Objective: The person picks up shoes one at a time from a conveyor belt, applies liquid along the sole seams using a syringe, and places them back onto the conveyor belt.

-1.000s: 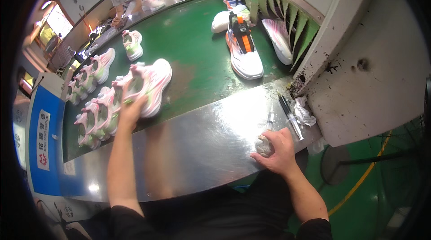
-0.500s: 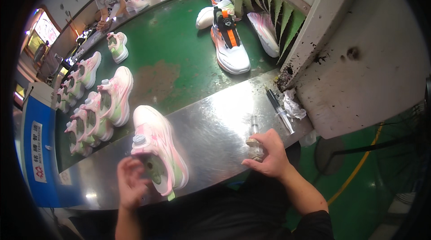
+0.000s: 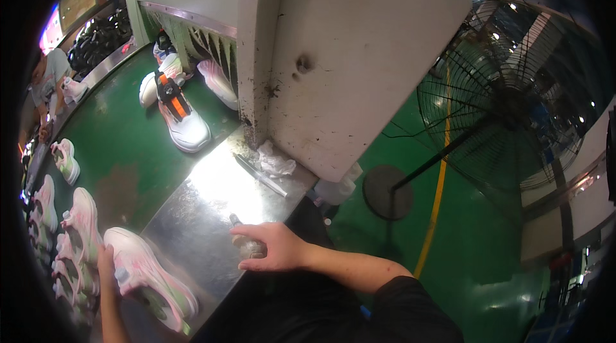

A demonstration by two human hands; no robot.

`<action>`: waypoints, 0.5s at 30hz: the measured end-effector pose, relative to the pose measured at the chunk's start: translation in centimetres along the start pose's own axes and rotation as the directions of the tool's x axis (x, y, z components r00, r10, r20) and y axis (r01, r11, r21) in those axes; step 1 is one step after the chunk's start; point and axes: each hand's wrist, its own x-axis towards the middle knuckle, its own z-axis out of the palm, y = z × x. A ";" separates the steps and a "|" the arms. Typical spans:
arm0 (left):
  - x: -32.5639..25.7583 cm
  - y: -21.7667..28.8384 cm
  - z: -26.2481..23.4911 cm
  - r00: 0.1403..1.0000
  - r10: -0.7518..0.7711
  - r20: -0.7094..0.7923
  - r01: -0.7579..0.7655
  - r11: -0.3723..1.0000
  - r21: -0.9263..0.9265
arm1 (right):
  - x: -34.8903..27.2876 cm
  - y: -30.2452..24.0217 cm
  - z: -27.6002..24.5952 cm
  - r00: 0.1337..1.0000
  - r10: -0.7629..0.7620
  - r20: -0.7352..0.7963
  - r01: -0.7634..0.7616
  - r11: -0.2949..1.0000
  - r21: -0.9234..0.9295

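Observation:
My left hand (image 3: 106,265) grips the side of a pink and white sneaker (image 3: 151,285) with a green-tinted sole that lies on the steel table (image 3: 192,227) at the lower left. On the same table, my right hand (image 3: 273,247) is wrapped around a small clear bottle (image 3: 242,240) that lies on its side. The bottle's tip points away from me.
Several matching pink sneakers (image 3: 77,221) line the green conveyor belt (image 3: 128,150) on the left. A white and orange sneaker (image 3: 181,118) lies near the tunnel mouth. A crumpled rag (image 3: 276,163) and a thin tool (image 3: 260,176) rest at the table's far end. A floor fan (image 3: 500,105) stands right. Another person (image 3: 45,86) works far left.
My view has swung right and up. The pink sneaker has come nearer along the table under my left hand. My right hand stays on the small bottle.

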 end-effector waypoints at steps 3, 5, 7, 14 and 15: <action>-0.5 0.2 2.9 1.000 0.010 0.003 -0.010 0.992 -0.129 | -0.5 0.4 0.0 0.996 -0.060 -0.068 0.055 0.995 -0.078; -0.9 0.0 4.3 1.000 0.016 0.014 -0.013 0.979 -0.204 | -0.4 -0.1 -0.3 0.999 0.021 -0.027 -0.022 0.998 -0.053; -1.2 0.1 5.2 1.000 0.021 0.015 -0.016 0.960 -0.280 | -0.3 -0.4 -0.4 0.995 0.099 0.030 -0.098 0.995 -0.023; -4.6 0.3 7.9 0.997 0.039 0.064 0.001 0.847 -0.531 | 1.4 -1.6 0.0 0.993 -0.047 0.104 0.030 0.987 0.158; -4.9 0.0 9.0 0.994 0.048 0.100 0.018 0.817 -0.576 | 1.3 -2.1 -0.6 0.988 0.025 0.154 -0.074 0.946 0.316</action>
